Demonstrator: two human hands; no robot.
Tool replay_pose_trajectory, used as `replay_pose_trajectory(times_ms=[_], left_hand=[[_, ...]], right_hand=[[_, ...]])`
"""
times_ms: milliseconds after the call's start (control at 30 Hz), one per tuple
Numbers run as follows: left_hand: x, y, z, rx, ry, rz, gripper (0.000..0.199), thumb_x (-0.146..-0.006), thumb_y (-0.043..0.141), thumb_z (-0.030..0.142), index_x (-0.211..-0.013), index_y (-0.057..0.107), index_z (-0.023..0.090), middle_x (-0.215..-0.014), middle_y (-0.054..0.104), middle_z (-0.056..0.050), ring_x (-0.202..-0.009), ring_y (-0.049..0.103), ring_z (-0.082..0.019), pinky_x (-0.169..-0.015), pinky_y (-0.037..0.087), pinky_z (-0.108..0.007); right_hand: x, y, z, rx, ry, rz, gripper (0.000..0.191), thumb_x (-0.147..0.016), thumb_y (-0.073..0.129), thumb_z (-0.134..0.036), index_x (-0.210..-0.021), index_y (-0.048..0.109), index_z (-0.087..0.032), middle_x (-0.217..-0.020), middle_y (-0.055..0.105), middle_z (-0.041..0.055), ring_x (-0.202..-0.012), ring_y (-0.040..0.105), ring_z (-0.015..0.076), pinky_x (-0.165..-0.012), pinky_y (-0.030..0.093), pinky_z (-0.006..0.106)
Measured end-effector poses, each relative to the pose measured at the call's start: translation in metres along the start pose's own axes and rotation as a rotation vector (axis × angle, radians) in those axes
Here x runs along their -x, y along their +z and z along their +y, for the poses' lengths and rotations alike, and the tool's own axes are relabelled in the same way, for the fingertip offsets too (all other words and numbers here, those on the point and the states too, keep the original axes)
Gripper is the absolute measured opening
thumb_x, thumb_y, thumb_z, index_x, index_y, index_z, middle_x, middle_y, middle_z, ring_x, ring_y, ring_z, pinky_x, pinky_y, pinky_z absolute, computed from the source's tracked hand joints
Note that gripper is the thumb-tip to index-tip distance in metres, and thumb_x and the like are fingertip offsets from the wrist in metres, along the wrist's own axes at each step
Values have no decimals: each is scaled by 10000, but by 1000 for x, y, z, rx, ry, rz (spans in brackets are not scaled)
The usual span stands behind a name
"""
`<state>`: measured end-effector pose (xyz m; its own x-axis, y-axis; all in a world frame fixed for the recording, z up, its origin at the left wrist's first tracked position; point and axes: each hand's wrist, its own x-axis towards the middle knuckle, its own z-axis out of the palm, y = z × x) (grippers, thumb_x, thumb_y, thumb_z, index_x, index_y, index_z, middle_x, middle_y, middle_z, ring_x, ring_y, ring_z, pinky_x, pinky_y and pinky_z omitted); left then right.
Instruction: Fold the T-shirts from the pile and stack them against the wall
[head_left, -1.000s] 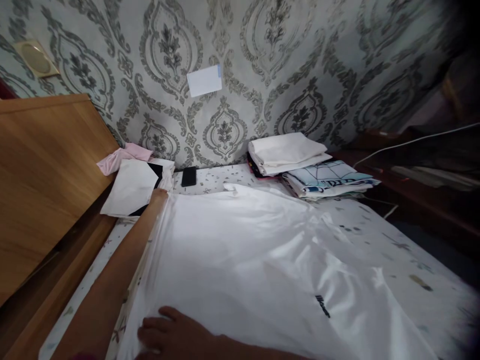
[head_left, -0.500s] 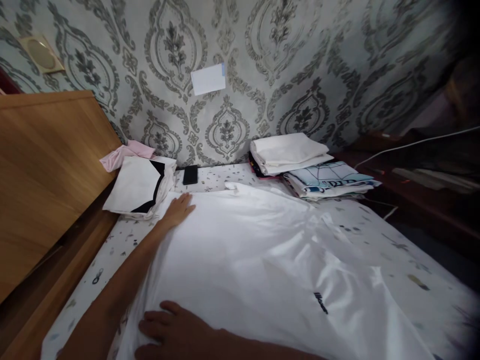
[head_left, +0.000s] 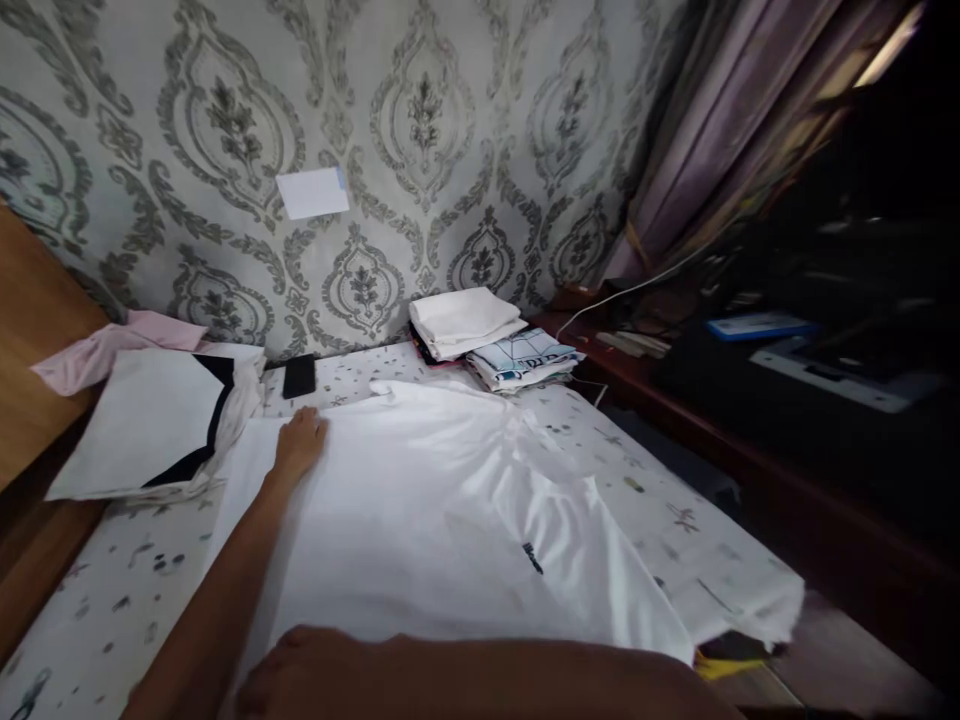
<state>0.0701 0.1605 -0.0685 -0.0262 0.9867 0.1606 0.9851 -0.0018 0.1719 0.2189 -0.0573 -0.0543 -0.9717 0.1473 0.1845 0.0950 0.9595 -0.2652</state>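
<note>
A white T-shirt (head_left: 390,510) with a small dark print on its front lies spread on the bed, wrinkled toward its right side. At its far left part, my left hand (head_left: 301,440) has its fingers closed on the fabric. My right hand (head_left: 289,670) is low in the view, in shadow, its fingers curled on the near part of the shirt. A soft ridge of cloth runs between the two hands. My right forearm crosses the bottom and hides the shirt's near edge.
Folded white and black clothes (head_left: 165,420) lie at left beside a pink cloth (head_left: 97,355). A black phone (head_left: 300,376) rests near the wall. Two folded piles, one white (head_left: 465,318) and one printed (head_left: 517,355), stand behind the shirt. A cable (head_left: 637,280) runs along the dark furniture at right.
The view has turned right, showing more of the dark furniture. My left hand's spread fingers have drawn together on the shirt. My right hand's spread fingers have curled, and its forearm now crosses the bottom.
</note>
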Motion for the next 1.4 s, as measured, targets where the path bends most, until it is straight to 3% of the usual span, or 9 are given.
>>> replay_pose_trajectory(times_ms=[100,300,433,567,833,967,1133,1267,1400], left_hand=[[3,5,4,-1,5,53,447,-989,334,323,-1348,511,125,-1472,511,-207,-1397,445,-323,-1133,345,-508],[8,8,3,-10,19,82,448,-988,330,314,-1348,518,126,-1479,511,-202,-1416,421,-311,-1141,340,-499],[7,9,3,0,10,96,447,-988,328,324,-1342,526,136,-1482,509,-198,-1422,416,-312,-1136,349,-507],[5,12,2,11,9,108,428,-993,338,324,-1338,533,162,-1480,522,-176,-1415,434,-293,-1142,351,-491],[4,16,2,6,0,114,439,-1003,337,307,-1357,528,132,-1491,517,-173,-1434,413,-283,-1154,339,-511],[5,13,3,-3,5,101,440,-1001,345,297,-1360,532,124,-1495,513,-178,-1432,415,-288,-1149,346,-520],[6,10,4,5,3,95,454,-1004,339,295,-1362,524,85,-1501,500,-195,-1432,411,-303,-1152,337,-535],[6,11,3,10,13,95,452,-1004,340,299,-1364,512,85,-1498,499,-203,-1434,406,-306,-1151,334,-541],[6,12,3,11,14,97,457,-1006,321,302,-1375,497,98,-1507,490,-197,-1437,398,-300,-1153,327,-537]], right_hand=[[29,-55,35,-118,222,-40,309,-972,519,-489,-1137,679,-283,-1076,754,-11,-957,700,169,-724,537,275],[89,-149,179,28,1116,232,335,-991,458,-160,-1260,656,-184,-1210,701,66,-1043,665,155,-937,481,268],[108,-167,260,92,1245,179,287,-1007,524,-271,-1221,640,-119,-1180,671,133,-1050,657,222,-926,528,394],[115,-153,303,104,1220,90,377,-951,636,-373,-1259,600,-160,-1267,616,102,-1076,636,233,-901,557,450],[118,-129,337,67,1142,60,279,-955,631,-356,-1153,643,-160,-1167,659,76,-1015,651,204,-886,556,427],[115,-130,338,68,1154,248,105,-932,604,-216,-961,667,-137,-946,708,70,-910,675,202,-836,538,353],[108,-132,339,33,1206,565,287,-937,357,-119,-1078,605,-147,-840,712,71,-688,682,177,-639,521,274],[107,-128,338,46,1151,713,279,-920,355,-173,-1060,595,-170,-1006,710,96,-880,690,194,-759,533,298],[111,-121,331,30,1057,699,247,-868,427,-181,-988,644,-177,-923,733,78,-876,683,222,-842,526,343]])
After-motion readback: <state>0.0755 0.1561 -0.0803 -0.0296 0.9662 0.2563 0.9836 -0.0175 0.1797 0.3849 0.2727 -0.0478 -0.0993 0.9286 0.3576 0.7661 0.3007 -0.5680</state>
